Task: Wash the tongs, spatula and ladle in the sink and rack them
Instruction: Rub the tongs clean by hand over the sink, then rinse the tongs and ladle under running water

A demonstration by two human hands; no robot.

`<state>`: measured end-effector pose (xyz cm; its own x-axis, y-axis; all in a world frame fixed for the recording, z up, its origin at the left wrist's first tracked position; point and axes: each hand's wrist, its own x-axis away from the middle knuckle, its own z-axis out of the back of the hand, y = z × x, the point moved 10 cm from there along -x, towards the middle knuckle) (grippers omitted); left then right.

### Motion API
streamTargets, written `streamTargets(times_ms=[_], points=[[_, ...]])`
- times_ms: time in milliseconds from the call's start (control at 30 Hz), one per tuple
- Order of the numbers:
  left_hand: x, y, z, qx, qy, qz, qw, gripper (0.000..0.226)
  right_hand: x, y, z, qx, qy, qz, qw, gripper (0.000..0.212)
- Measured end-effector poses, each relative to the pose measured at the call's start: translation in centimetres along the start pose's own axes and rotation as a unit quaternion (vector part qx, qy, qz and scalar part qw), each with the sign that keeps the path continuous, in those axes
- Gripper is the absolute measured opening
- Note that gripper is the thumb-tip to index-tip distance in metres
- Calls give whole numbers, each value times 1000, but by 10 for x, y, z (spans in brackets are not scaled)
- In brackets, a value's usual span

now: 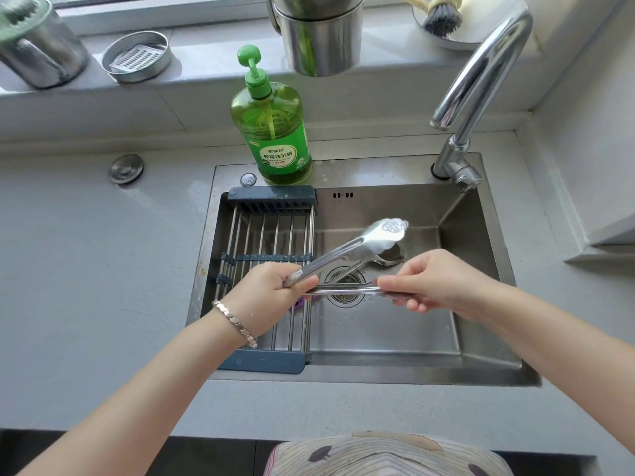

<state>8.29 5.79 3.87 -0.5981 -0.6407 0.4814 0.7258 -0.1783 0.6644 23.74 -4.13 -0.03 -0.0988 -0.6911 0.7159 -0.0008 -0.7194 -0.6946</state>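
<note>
Steel tongs (364, 243) hang over the sink (429, 376), jaws apart and pointing up right toward the back wall. My left hand (271, 293) is shut on their handle end, above the right edge of the drying rack (268, 231). A second steel utensil handle (343, 290) lies level over the drain (345, 297), with a small purple tip near my left hand. My right hand (436, 283) is shut on its right part and hides its head, so I cannot tell which utensil it is. The rack holds nothing.
A green pump bottle of dish soap (275, 132) stands on the sink's back ledge. The chrome tap (481, 80) arches over the back right corner with no water running. Steel canisters (319, 32) and a brush (441, 15) sit on the windowsill.
</note>
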Motion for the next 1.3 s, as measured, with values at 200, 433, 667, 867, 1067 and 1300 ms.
streamTargets(times_ms=[200,433,667,867,1067,1300], points=[[-3,-10,-1,46,6,18,999,32,6,-1,-7,-92,-117,-22,989,12],[-20,-2,-25,60,-44,44,996,30,-9,10,18,-30,18,-12,999,23],[-58,9,-38,137,-39,97,985,11,-23,47,109,-195,179,-63,962,21],[-88,31,-43,147,-7,119,982,32,-50,15,171,-155,251,-42,955,41],[-111,58,-33,142,35,100,984,18,-96,3,188,-93,274,-90,953,46],[-122,74,-31,149,52,60,986,12,-115,21,194,-115,284,-125,944,42]])
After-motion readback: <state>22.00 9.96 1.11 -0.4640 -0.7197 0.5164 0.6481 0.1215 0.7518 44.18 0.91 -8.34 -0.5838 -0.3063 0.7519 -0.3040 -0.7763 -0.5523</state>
